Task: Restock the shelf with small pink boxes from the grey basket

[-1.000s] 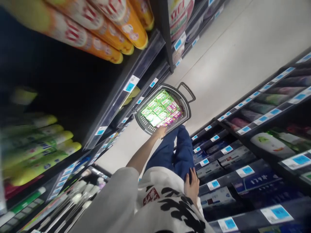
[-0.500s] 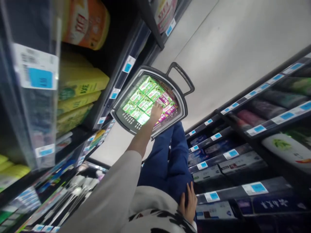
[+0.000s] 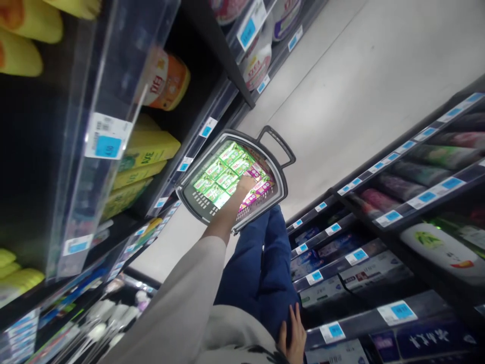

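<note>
A grey shopping basket (image 3: 281, 177) stands on the floor ahead of my legs, its handle (image 3: 285, 143) tipped outward. Inside lie rows of green packets (image 3: 215, 171), with purple-and-green packets (image 3: 262, 190) on the right side. My left hand (image 3: 246, 183) reaches down into the basket, fingertips at a purple-and-green packet. Blur and the bright print hide whether its fingers grip that packet or only touch it. Lower right, my right hand (image 3: 293, 334) rests on my thigh in blue trousers (image 3: 275, 273), fingers stretched out and holding nothing.
Shelves flank the aisle on both sides. On the left are yellow AXE packs (image 3: 151, 151) and an orange-labelled container (image 3: 168, 83); on the right, boxes and a white pack (image 3: 439, 247). Price-tag rails (image 3: 390, 217) edge the shelves. Pale floor (image 3: 364, 86) stretches beyond the basket.
The view has shifted, so the basket sits a little lower and more shelf shows at left. My left hand stays among the packets; my right hand remains on my thigh.
</note>
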The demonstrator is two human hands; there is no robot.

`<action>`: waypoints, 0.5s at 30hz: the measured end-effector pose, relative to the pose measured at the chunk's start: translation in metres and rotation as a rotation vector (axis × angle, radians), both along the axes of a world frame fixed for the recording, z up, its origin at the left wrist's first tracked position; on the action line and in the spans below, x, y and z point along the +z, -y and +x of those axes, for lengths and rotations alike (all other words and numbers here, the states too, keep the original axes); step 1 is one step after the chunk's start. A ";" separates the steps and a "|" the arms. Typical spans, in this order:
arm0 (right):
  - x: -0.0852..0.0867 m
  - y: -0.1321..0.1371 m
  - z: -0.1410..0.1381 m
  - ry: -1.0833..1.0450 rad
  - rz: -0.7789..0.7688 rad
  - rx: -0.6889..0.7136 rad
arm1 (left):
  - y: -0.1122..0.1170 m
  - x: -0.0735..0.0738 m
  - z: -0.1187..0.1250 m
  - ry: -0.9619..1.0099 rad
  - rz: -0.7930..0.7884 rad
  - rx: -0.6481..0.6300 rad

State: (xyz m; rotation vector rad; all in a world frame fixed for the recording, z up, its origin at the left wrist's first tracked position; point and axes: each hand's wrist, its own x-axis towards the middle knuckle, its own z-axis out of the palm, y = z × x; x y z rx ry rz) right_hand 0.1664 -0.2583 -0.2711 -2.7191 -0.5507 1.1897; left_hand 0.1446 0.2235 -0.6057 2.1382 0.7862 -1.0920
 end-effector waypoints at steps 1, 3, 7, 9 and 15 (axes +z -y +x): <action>-0.002 0.004 -0.002 0.003 0.016 -0.006 | 0.000 0.000 0.000 0.006 0.001 -0.006; -0.003 0.006 -0.004 -0.006 0.033 -0.008 | 0.004 -0.001 -0.001 0.025 0.006 -0.012; 0.004 -0.006 -0.006 -0.056 0.028 -0.028 | 0.024 0.019 -0.010 0.048 -0.018 0.003; 0.005 -0.016 -0.004 -0.072 0.017 -0.052 | 0.034 0.051 -0.017 0.050 -0.039 0.022; 0.020 -0.085 0.030 -0.026 0.070 -0.158 | 0.035 0.268 -0.031 0.150 0.140 0.146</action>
